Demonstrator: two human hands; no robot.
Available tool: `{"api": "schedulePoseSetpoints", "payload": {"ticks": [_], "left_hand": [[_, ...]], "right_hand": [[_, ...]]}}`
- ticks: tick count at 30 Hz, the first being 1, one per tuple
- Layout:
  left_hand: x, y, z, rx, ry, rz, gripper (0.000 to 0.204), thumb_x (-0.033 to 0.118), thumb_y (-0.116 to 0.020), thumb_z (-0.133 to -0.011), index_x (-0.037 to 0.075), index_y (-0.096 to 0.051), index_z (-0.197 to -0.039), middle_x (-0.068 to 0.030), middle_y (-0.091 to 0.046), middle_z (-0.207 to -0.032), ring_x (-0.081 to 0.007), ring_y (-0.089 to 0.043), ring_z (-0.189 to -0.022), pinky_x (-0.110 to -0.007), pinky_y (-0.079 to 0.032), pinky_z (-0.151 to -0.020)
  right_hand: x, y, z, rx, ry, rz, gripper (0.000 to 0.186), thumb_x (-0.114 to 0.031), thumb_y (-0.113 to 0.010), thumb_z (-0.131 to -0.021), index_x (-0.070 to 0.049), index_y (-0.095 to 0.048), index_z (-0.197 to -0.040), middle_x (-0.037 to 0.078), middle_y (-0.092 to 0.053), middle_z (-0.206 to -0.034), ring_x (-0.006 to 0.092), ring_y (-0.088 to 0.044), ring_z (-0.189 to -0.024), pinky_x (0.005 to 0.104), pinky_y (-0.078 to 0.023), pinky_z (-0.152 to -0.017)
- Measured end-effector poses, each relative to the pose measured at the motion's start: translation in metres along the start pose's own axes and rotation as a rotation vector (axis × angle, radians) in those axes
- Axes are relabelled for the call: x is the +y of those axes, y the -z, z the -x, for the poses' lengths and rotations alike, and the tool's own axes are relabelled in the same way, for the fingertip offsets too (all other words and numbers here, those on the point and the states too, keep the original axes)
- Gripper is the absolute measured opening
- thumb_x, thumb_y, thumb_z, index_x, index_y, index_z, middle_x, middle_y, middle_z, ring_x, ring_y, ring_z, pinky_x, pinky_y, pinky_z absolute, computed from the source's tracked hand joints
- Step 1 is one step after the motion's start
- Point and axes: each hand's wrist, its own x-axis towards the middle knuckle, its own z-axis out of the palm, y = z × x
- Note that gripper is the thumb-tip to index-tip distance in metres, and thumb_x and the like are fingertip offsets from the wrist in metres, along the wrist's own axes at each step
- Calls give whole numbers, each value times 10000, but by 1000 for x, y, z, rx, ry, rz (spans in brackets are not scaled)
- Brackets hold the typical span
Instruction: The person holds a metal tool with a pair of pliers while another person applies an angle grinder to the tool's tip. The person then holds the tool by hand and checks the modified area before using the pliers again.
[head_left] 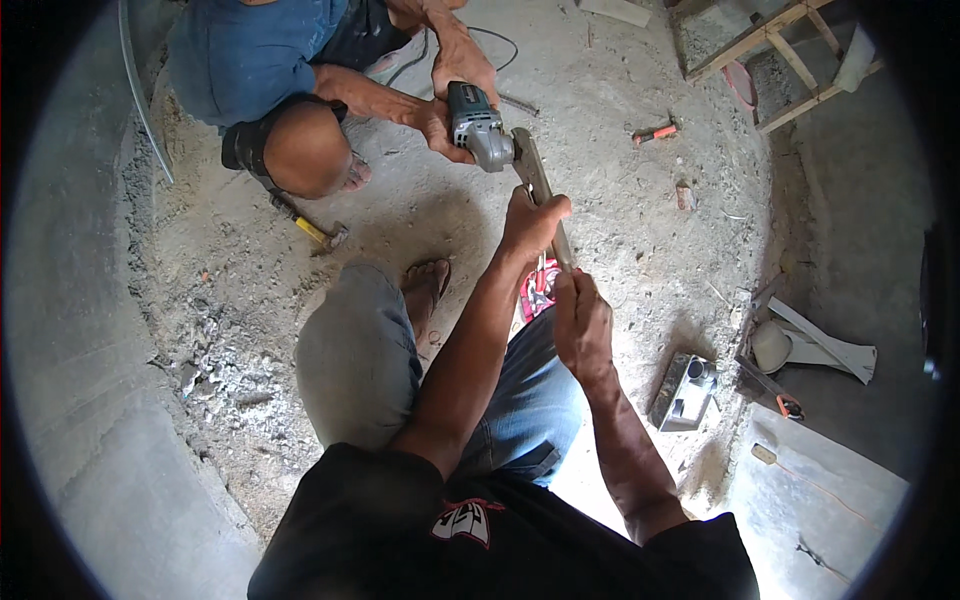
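My left hand (530, 228) is closed around the middle of a long grey-brown bar (538, 172). Lower down, my right hand (583, 325) grips the bar's near end. The bar slants away from me, its far end beside the head of an angle grinder (480, 128). Another person's two hands (463, 65) hold that grinder from the far side; whether its disc touches the bar is hard to tell. Just below my left hand shows a slim red-handled tool (541, 272), partly hidden, over a pink and red cloth or bag (537, 300).
A yellow-handled hammer (315, 230) lies left on the rough concrete floor, with rubble (225, 380) nearer me. An orange-handled tool (655, 134) and a brick piece (685, 196) are right. A metal box (685, 392) sits near my right forearm. A wooden ladder-like frame (790, 60) stands far right.
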Motion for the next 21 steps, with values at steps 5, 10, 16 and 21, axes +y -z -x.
{"api": "schedulePoseSetpoints", "payload": {"ticks": [5,10,16,21], "left_hand": [[6,2,6,-43,49,-74,372,176,-698,-713,-14,-543,-992,-48,-532,-841,-150,-512,-754,-334,-418,-649],[3,10,5,-48,52,-47,511,169,-704,-711,-50,-511,-1130,-63,-533,-913,-154,-519,-824,-323,-424,-716],[4,12,5,-72,53,-12,673,181,-709,-716,-104,-465,-1275,-104,-550,-1008,-189,-540,-929,-326,-430,-831],[-1,14,6,-109,36,-54,707,194,-706,-725,-103,-449,-1313,-124,-551,-1059,-206,-546,-977,-340,-433,-874]], "right_hand": [[-24,10,-9,-45,-198,224,339,-322,-695,-846,2,-595,-848,177,-615,-661,398,-643,-630,466,-475,-596],[-18,-4,-15,-64,-304,16,410,-357,-618,-893,17,-639,-726,243,-622,-651,420,-660,-661,504,-490,-603],[-10,-14,-10,-100,-391,-196,388,-315,-635,-891,48,-615,-755,248,-598,-643,375,-659,-630,461,-475,-601],[17,-28,4,26,-355,-212,303,-216,-609,-909,27,-606,-728,77,-596,-636,111,-474,-548,346,-340,-484]]}}
